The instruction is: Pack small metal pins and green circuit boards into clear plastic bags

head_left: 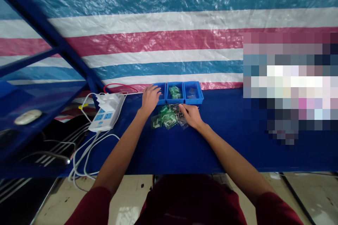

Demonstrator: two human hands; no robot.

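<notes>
My left hand is over the near left side of the left blue bin, its fingers apart and partly inside the rim. My right hand is curled, thumb against fingers, at the right side of a pile on the table; whatever it may hold is hidden. Under its fingertips lie thin metal pieces, too small to name. Green plastic packets with whitish contents make up the pile's left part, and a clear bag lies beside my right hand. The middle bin holds similar green packets.
The right blue bin contains small clear packets. A white power strip with plugs and loose white cables lies to the left, beside a blue metal frame. A striped plastic sheet hangs behind the blue table. The right is pixelated.
</notes>
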